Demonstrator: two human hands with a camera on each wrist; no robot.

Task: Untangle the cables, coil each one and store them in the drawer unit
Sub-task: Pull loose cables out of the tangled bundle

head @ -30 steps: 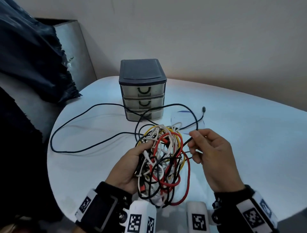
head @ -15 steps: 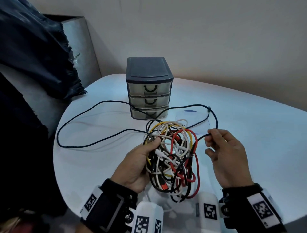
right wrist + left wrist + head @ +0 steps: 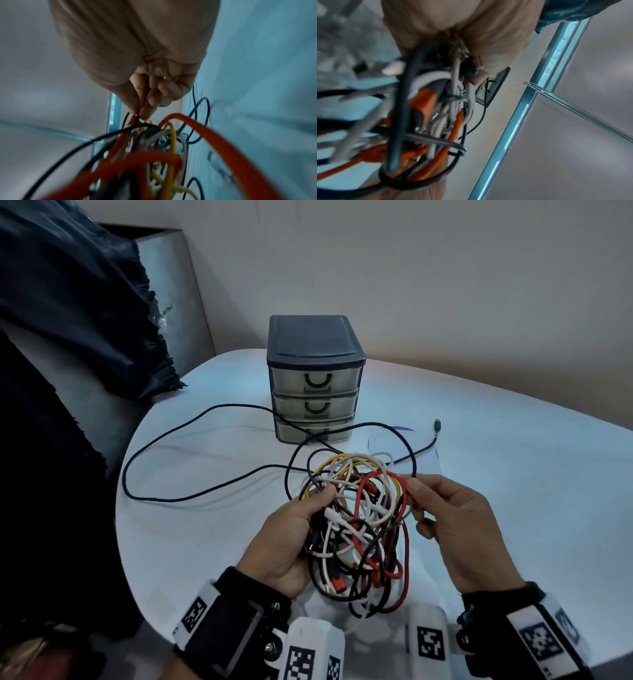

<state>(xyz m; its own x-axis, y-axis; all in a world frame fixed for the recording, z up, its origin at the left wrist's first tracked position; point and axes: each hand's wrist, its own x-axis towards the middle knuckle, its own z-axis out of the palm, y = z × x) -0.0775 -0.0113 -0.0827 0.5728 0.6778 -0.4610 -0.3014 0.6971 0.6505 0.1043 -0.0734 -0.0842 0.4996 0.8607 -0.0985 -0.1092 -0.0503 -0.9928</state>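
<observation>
A tangle of red, white, yellow and black cables [image 3: 359, 529] hangs above the near edge of the white table [image 3: 513, 491]. My left hand [image 3: 294, 529] grips the tangle [image 3: 436, 115] from its left side. My right hand [image 3: 442, 515] pinches a thin black cable [image 3: 413, 470] between thumb and forefinger at the tangle's upper right; the pinch [image 3: 139, 115] shows in the right wrist view. That long black cable [image 3: 191, 494] loops out over the table to the left, and its plug [image 3: 437, 425] lies right of the drawer unit [image 3: 315, 378], whose three drawers are closed.
The drawer unit stands at the table's far middle. A dark cloth [image 3: 68, 302] hangs over a grey surface [image 3: 171, 302] left of the table. A beige wall [image 3: 445, 268] runs behind. The table's round edge curves close on the left.
My right hand has moved back in toward the tangle, still pinching the black cable. The cable's plug end now lies on the table right of the drawer unit.
</observation>
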